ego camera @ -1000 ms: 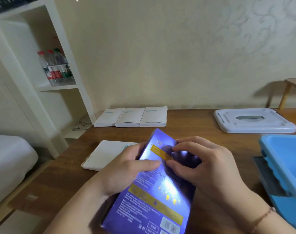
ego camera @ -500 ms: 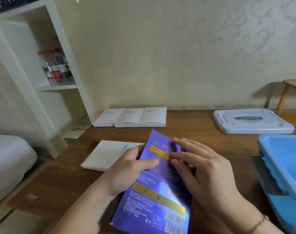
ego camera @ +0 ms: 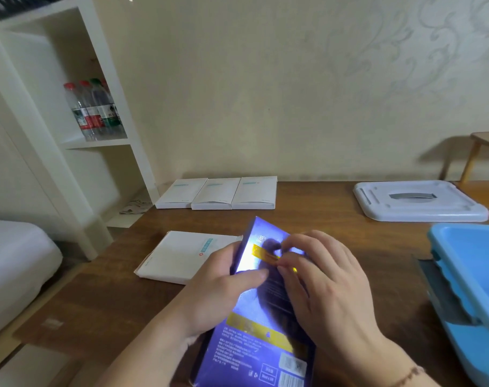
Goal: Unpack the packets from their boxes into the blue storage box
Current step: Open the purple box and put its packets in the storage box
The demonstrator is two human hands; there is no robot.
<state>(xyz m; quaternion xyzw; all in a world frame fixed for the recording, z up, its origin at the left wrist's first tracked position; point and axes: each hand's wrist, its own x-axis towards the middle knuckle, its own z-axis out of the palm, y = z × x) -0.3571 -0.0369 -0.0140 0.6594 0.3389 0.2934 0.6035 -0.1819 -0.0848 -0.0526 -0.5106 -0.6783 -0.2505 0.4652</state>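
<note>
Your left hand [ego camera: 223, 291] still grips the purple box [ego camera: 261, 308] by its side above the table [ego camera: 335, 219], while your right hand [ego camera: 321, 283] has curled from lying flat to pinching the gold strip near its top. The box looks unopened, and the blue storage box [ego camera: 472, 277] waits at your right.

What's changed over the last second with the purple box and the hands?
The right hand curled its fingers to pick at the purple box's top end. The left hand still grips its side. The white boxes, lid and blue storage box stayed put.
</note>
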